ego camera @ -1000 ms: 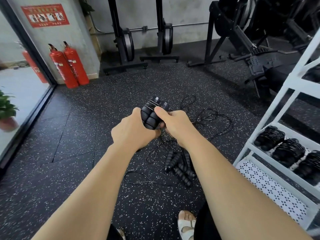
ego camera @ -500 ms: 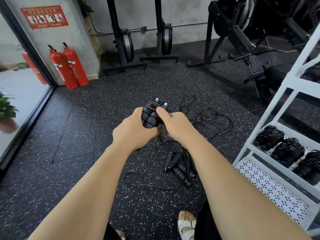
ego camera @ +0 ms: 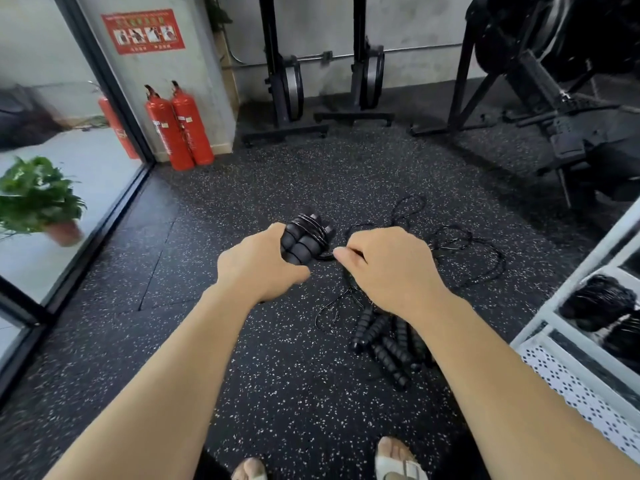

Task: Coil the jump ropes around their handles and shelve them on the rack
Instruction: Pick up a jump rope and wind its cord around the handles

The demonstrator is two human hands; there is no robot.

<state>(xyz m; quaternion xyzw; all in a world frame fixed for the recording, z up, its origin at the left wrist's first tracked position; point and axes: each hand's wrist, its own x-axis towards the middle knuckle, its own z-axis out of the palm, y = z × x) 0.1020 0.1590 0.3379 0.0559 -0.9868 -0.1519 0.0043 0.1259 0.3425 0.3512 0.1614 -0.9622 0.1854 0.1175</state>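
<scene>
Jump rope handles (ego camera: 302, 241) sit clenched in left grip (ego camera: 258, 270), right grip (ego camera: 389, 268) pinching cord (ego camera: 324, 257); red sign (ego camera: 143, 31) illegible.

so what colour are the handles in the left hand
Black; the handles show best in the head view.

Soft daylight enters through the glass wall (ego camera: 69, 161) far left of the grip, where the left hand (ego camera: 258, 268) holds the coiled handles (ego camera: 304, 237); the ground outside looks washed out. At the grip the exposure is even. Both hands and the cord (ego camera: 325, 255) pinched by the right hand (ego camera: 384, 268) are fairly sharp, with only faint shadows on the speckled floor (ego camera: 277, 375) below. Beyond and right of the grip the machines (ego camera: 554, 46) sink into near-black. The plant (ego camera: 38, 195) far left and the rack (ego camera: 575, 396) lower right are blurred, and straight edges bow away from the grip.
</scene>
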